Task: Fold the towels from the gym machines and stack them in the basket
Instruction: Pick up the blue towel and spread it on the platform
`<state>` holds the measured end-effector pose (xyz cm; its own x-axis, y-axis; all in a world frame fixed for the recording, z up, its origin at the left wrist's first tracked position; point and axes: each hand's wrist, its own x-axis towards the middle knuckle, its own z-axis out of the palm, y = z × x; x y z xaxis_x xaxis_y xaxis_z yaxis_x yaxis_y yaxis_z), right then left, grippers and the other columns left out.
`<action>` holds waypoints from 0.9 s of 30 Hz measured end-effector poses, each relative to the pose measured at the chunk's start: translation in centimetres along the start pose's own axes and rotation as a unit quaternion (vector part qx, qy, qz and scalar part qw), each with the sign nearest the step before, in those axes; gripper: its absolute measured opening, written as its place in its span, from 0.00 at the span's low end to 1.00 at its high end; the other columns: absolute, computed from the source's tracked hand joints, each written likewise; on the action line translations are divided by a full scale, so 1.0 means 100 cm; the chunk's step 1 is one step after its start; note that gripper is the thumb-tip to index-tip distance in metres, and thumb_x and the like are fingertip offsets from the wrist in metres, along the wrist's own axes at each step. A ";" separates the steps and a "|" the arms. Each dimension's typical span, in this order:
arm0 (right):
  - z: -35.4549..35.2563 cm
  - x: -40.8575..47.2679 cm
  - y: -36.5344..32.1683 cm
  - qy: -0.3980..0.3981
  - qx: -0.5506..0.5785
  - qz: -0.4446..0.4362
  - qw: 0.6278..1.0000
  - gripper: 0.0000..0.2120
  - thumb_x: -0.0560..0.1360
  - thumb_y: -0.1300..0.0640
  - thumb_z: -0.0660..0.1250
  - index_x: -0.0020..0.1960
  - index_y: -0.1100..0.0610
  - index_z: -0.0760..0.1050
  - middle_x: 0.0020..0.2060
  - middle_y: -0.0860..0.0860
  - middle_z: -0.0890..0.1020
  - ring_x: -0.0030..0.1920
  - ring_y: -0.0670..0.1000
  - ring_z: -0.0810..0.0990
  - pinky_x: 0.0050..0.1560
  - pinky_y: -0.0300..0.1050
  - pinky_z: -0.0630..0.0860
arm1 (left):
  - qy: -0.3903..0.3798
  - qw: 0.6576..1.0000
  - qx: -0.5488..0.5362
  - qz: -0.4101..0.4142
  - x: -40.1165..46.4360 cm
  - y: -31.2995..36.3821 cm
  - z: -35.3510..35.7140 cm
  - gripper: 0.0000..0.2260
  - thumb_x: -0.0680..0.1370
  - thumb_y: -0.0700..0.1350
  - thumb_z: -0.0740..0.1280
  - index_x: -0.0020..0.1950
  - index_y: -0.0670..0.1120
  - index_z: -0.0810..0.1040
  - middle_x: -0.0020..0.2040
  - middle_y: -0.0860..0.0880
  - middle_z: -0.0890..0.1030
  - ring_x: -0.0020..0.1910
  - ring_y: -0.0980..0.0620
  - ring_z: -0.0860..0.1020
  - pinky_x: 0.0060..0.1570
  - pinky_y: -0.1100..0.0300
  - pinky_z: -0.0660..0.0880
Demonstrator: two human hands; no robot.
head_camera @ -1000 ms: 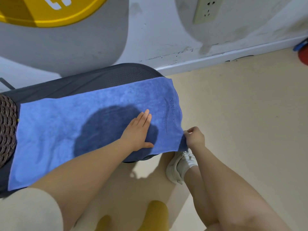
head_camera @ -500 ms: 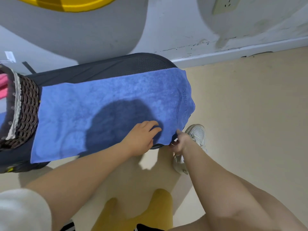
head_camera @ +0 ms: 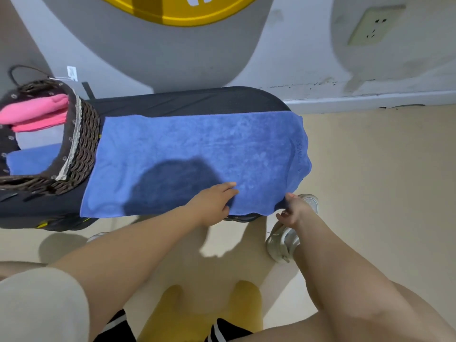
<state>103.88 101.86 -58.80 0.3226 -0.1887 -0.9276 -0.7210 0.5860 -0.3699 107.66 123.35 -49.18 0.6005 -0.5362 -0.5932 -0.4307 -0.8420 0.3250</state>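
Observation:
A blue towel (head_camera: 197,149) lies spread flat along a dark padded bench (head_camera: 187,101). My left hand (head_camera: 214,202) rests on the towel's near edge, fingers bent over the hem. My right hand (head_camera: 292,211) pinches the towel's near right corner, which hangs off the bench end. A dark woven basket (head_camera: 81,149) stands on the bench at the left, touching the towel's left edge. Inside it lie folded pink towels (head_camera: 34,114), a grey one and a blue one (head_camera: 29,160).
A grey wall with a white skirting board (head_camera: 370,101) runs right behind the bench, with a power socket (head_camera: 375,24) at upper right. Beige floor spreads to the right. A white shoe (head_camera: 283,243) stands below the bench end.
My left hand has slid from the middle of the towel back to its near edge. My right hand has kept its hold on the near right corner. The view has shifted left, bringing the basket in.

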 end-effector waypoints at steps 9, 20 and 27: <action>0.017 -0.016 -0.017 0.012 0.251 -0.030 0.967 0.11 0.75 0.70 0.55 0.46 0.57 0.71 0.39 0.50 0.75 0.34 0.48 0.74 0.25 0.34 0.74 | -0.036 0.999 -0.001 -0.034 0.002 -0.008 0.004 0.19 0.79 0.42 0.56 0.71 0.44 0.66 0.77 0.51 0.55 0.73 0.49 0.61 0.67 0.54 0.66; 0.113 -0.126 -0.012 0.070 -0.463 -0.459 0.755 0.17 0.80 0.60 0.54 0.68 0.55 0.68 0.70 0.60 0.65 0.56 0.59 0.76 0.47 0.46 0.70 | 0.057 0.974 -0.207 -0.073 -0.027 -0.046 -0.014 0.20 0.80 0.40 0.56 0.73 0.47 0.64 0.77 0.52 0.55 0.73 0.51 0.61 0.68 0.59 0.61; 0.222 -0.157 0.029 -0.043 -0.588 -0.516 0.621 0.23 0.77 0.68 0.52 0.70 0.56 0.65 0.68 0.55 0.67 0.56 0.61 0.74 0.46 0.50 0.72 | 0.236 0.881 -0.334 -0.237 -0.092 -0.151 -0.008 0.21 0.78 0.36 0.57 0.72 0.42 0.65 0.71 0.44 0.66 0.64 0.41 0.71 0.61 0.53 0.69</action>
<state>110.39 124.04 -44.16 0.9806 0.0868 -0.1760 -0.0355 -0.8036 -0.5941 109.20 140.98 -48.08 0.8879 0.0531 -0.4569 0.3416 -0.7414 0.5777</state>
